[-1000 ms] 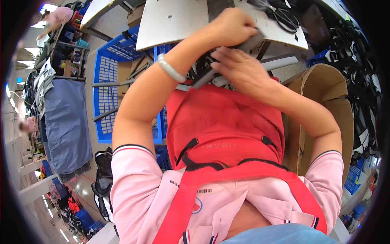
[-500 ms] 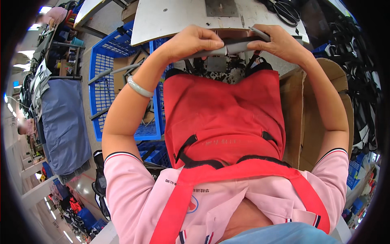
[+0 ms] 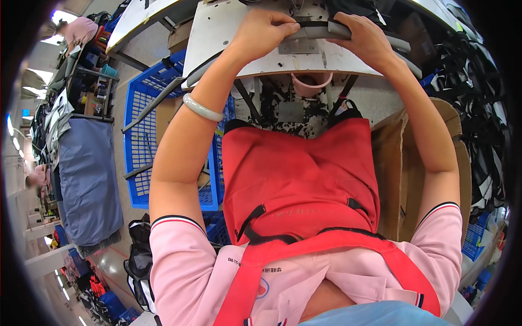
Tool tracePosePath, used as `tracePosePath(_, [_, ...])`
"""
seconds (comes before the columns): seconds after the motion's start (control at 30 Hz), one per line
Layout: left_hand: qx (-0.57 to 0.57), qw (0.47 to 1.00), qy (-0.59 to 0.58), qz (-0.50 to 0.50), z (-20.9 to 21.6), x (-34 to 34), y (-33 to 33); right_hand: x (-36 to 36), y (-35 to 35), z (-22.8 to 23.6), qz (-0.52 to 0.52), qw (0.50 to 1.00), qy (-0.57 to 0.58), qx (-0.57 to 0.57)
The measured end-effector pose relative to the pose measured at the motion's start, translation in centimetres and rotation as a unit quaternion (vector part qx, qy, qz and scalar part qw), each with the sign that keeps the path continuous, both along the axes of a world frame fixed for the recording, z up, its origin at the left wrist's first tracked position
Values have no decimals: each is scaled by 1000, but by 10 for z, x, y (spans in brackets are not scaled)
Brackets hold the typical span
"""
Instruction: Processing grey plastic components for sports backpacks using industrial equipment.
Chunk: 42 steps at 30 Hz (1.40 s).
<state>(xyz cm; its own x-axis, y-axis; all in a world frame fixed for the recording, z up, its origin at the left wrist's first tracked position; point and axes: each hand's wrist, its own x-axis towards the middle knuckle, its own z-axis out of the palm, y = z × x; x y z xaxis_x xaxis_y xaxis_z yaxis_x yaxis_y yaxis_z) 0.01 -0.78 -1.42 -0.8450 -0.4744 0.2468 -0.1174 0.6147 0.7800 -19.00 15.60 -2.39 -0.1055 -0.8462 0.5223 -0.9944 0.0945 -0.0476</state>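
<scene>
A grey strip with black along its upper edge (image 3: 311, 32) stretches between my hands above the white worktable. My left hand (image 3: 265, 33) pinches it with thumb and fingers. My right hand (image 3: 363, 42) is closed around its other part, thumb below and fingers over the top. More of the grey strip curves out past my right hand along the table's edge. Under the strip a metal plate (image 3: 299, 48) is set into the white tabletop (image 3: 250, 66). Metal machine parts show at the top edge, mostly cut off.
At left stands a blue plastic basket (image 3: 217, 187) with grey straps over its rim. A pink bucket (image 3: 311, 87) sits below the table. On the right is an open cardboard box (image 3: 387, 168), with black and white straps (image 3: 481, 136) heaped beyond.
Both hands have moved forward with the strip, from near the table's front edge to over the tabletop by the metal plate. The pink bucket has come into fuller view.
</scene>
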Motion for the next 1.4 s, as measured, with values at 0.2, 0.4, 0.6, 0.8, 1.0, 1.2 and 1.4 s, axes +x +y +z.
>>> tracePosePath(0.2, [47, 998, -36, 12, -5, -15, -16, -18, -14, -9, -16, 1000, -8, 7])
tracePosePath(0.4, [60, 998, -24, 12, -6, -22, -20, -25, -19, -8, -25, 998, -34, 44])
tracePosePath(0.6, [82, 996, 10, -13, -1, -25, -37, -12, -28, 27, -27, 990, -93, 104])
tracePosePath(0.8, [-81, 996, 30, 36, -2, -19, -30, -1, -10, 11, -103, 987, -90, 84])
tracePosePath(1.0, [-175, 977, -5, -125, 2, -24, 68, 149, 19, -53, 137, 976, 157, 68])
tracePosePath(1.2, [42, 988, -95, -117, -16, 5, 24, 85, 20, -12, 97, 971, -55, 211])
tracePosePath(1.4, [247, 935, -202, -155, -10, 50, 18, 16, 52, 13, 45, 967, -198, 156])
